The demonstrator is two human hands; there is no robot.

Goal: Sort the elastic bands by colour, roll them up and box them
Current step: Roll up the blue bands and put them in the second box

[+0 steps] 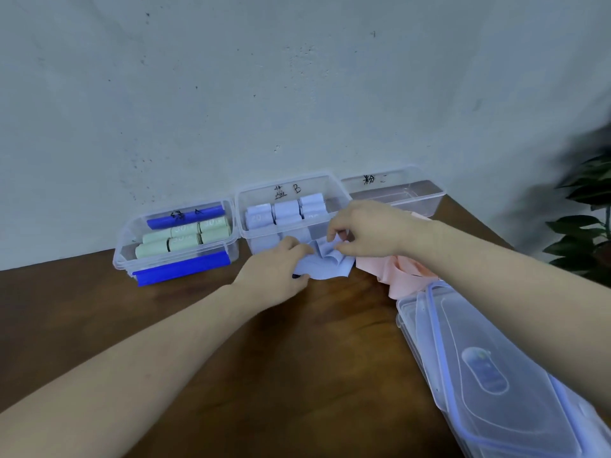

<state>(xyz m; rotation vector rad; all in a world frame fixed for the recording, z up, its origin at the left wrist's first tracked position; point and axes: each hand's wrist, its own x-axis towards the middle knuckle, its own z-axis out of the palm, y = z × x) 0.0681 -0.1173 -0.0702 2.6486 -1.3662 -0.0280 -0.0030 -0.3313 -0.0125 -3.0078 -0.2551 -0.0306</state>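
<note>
Left hand [277, 266], right hand [360, 229] pinch crumpled blue band [325, 266]; axis unclear.

A leafy plant [585, 223] stands at the wooden table's [99, 309] right edge, beside a speckled wall [231, 94].
</note>
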